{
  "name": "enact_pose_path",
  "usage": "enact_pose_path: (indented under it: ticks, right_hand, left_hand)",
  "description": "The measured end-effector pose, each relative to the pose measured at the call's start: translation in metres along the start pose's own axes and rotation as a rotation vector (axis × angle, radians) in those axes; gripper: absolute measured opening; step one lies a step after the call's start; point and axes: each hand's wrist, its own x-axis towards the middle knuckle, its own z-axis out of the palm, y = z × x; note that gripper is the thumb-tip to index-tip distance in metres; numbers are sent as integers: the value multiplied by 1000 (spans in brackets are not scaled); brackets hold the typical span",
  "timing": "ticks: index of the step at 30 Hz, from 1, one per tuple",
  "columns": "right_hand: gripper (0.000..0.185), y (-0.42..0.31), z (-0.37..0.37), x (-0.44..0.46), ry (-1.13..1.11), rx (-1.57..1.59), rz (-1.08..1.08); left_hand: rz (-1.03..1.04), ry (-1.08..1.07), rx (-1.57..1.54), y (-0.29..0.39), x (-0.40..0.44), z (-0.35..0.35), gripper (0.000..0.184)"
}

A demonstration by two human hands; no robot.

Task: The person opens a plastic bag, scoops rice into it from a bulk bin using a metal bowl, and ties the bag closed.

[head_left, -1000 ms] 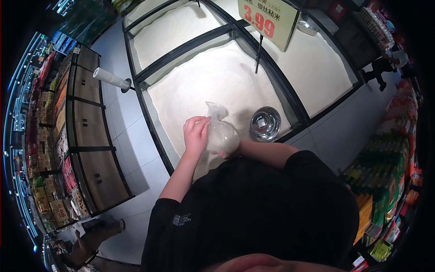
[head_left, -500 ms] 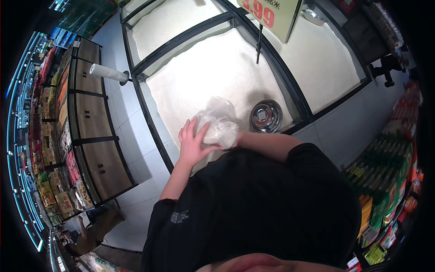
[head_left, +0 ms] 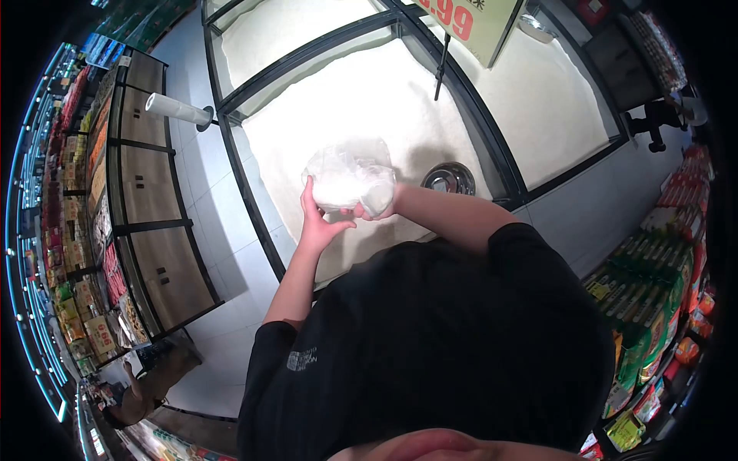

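Observation:
A clear plastic bag (head_left: 342, 180) filled with something white is held over the white grain, which looks like rice (head_left: 338, 107). My left hand (head_left: 317, 223) cups the bag's left side and underside, its thumb stretched out and the other fingers partly hidden by the plastic. My right hand (head_left: 388, 201) grips the bag's bunched end at the right; most of its fingers are behind the bag. To the right, a shiny metal bowl (head_left: 459, 178) rests on the grain, partly covered by my right forearm.
Black-framed bins (head_left: 492, 146) surround the grain. A price sign (head_left: 469, 27) stands on a black post at the upper right. A roll of plastic bags (head_left: 175, 107) sticks out from the left frame. Packed shelves (head_left: 84, 253) line the left, and another person (head_left: 146, 392) is at lower left.
The bag has risen and tilted, its body now lying to the left. My left hand has shifted from the bag's top and side to beneath its left side. My right hand shows more.

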Motion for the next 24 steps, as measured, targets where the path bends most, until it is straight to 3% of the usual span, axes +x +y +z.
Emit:
enact_pose_path:
  ticks: [5,7,9,11,13,21,24]
  right_hand:
    - [46,-29,3,2,165,49,22]
    - [41,-36,12,4,194,-68,10]
    - [36,-40,30,5,266,-290,-56]
    - [34,-36,51,12,209,-850,-180]
    - [32,-36,55,16,195,-1064,-242]
    - [35,-59,49,5,199,-818,-154]
    - [36,-89,20,25,399,-1012,-364]
  left_hand:
    - [86,197,185,-18,28,13,125]
    - [99,206,214,-9,32,15,114]
    - [88,216,216,-1,35,18,106]
    - [53,230,192,5,36,21,101]
    - [25,230,239,5,39,19,98]
    - [-87,200,416,38,48,16,83]
    - [-58,187,403,40,53,13,76]
